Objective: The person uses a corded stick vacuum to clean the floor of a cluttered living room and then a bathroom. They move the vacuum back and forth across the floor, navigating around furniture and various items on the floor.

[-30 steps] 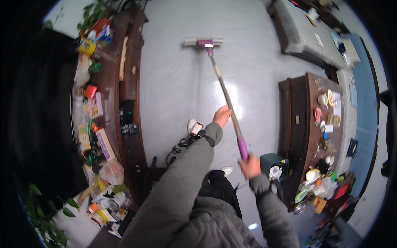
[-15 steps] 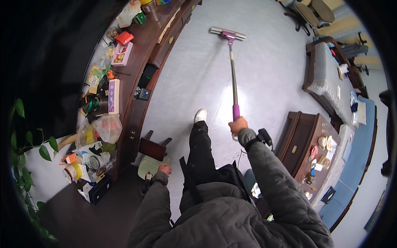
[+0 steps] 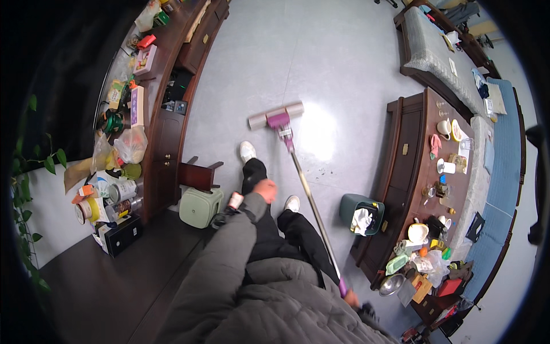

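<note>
Holding the mop (image 3: 310, 198) with our right hand (image 3: 351, 298) at five o'clock, we rest its head (image 3: 278, 118) on the floor (image 3: 246, 63) at twelve; we cannot tell how wide our left hand (image 3: 265, 190) is.

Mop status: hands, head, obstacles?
Right hand on purple grip; left hand off pole. Mop head on floor. Dark specks right of pole, green bin farther right.

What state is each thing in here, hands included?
Right hand: closed on the mop
Left hand: off the mop, finger pose unclear
Mop head: apparently resting on the floor
Bin: open, white crumpled material inside
Pink box: open
Cabinet door: shut
</note>
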Tool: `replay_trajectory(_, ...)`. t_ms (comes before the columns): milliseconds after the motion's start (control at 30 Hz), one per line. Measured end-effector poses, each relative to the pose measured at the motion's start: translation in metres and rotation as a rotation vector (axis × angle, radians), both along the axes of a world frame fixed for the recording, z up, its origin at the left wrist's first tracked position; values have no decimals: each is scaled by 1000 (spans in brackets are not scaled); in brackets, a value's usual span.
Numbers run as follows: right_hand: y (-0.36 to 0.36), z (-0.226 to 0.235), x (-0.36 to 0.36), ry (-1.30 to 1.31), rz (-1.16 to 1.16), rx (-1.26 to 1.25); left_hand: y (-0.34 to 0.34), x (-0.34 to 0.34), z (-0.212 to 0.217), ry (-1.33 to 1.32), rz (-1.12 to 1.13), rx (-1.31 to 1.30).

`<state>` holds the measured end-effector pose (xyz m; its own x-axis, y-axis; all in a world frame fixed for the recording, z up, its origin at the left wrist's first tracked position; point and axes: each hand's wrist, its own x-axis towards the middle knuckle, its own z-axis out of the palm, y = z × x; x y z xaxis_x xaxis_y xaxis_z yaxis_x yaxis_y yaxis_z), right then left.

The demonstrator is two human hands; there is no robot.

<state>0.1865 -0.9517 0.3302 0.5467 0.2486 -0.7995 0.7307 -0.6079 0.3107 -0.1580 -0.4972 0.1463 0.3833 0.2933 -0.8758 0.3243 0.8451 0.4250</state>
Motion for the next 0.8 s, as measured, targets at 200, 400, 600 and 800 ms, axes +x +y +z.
replay_trajectory(200, -188, 128, -45, 12, -323, -247, -167, 120, -12, 162, -275, -224)
replay_trajectory(400, -168, 143, -77, 73, -401, -262, -252, 186, -2, 57, 609, -675)
replay_trajectory(600, -43, 152, -78, 166, -351, -118, -194, 158, 9, 106, 574, -563)
replay_trajectory(800, 264, 100, -115, 456, -2, 583, 109, 117, -34, -235, 680, -84)
